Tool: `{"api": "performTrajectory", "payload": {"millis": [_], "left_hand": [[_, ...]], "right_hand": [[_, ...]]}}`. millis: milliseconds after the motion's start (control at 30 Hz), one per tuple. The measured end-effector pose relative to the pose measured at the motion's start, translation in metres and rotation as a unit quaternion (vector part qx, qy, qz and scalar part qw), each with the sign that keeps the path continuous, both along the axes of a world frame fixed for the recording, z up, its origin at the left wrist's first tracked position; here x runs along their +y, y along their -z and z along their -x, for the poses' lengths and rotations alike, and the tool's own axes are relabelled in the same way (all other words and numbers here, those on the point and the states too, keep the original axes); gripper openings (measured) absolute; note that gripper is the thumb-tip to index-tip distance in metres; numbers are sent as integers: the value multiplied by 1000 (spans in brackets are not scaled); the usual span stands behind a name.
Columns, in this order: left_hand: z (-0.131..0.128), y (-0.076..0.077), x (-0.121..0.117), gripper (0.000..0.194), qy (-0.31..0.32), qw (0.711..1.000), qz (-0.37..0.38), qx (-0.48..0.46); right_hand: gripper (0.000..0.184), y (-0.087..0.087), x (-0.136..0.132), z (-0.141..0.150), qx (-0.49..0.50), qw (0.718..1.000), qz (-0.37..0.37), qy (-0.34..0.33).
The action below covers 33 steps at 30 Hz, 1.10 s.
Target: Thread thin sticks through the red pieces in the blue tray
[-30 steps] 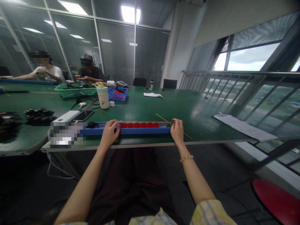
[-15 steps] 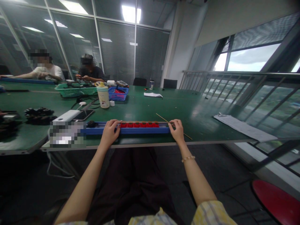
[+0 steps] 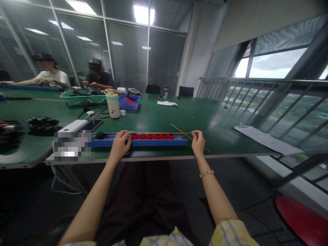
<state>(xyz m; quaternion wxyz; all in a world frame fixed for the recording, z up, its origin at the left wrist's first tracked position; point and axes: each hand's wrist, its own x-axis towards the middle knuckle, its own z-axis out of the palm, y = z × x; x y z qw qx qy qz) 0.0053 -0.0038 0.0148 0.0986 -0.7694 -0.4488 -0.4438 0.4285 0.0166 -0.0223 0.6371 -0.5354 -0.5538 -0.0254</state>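
A long blue tray (image 3: 153, 142) lies along the near edge of the green table, with a row of red parts (image 3: 153, 136) in it. My left hand (image 3: 120, 143) rests on the tray at the left end of the red row, fingers curled over it. My right hand (image 3: 198, 142) is just past the tray's right end, pinching a thin yellowish rod (image 3: 179, 133) that runs leftward over the red parts. A second thin stick (image 3: 187, 136) lies slanted on the table behind my right hand.
A white bottle (image 3: 113, 104), a small blue basket (image 3: 129, 103) and a green basket (image 3: 83, 99) stand further back. Black parts (image 3: 42, 123) lie at left. Papers (image 3: 263, 138) lie at right. Two other people sit at the far left. A red stool (image 3: 304, 222) stands lower right.
My right hand has moved rightward, off the tray's end, drawing the thin rod out with it. My left hand has stayed on the tray.
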Motion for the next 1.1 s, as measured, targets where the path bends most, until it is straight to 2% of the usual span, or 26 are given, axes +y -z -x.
{"api": "performTrajectory", "payload": {"millis": [200,433,600,700,900,1100], "left_hand": [[1,1,1,31,-1,1000,4,1],[1,1,1,31,0,1000,6,2],[1,2,1,32,-1,1000,9,-4],[2,2,1,32,1,1000,8,-3],[2,1,2,32,-2,1000,11,1],[2,2,2,32,-2,1000,9,0]], "right_hand": [[27,2,0,-4,19,1000,23,1],[36,-1,1,-4,-65,998,19,-3],[42,-1,2,-5,-44,999,20,-13],[46,2,4,-7,5,1000,14,-4],[47,10,6,-13,127,990,13,59],[35,10,2,-15,97,983,-25,155]]}}
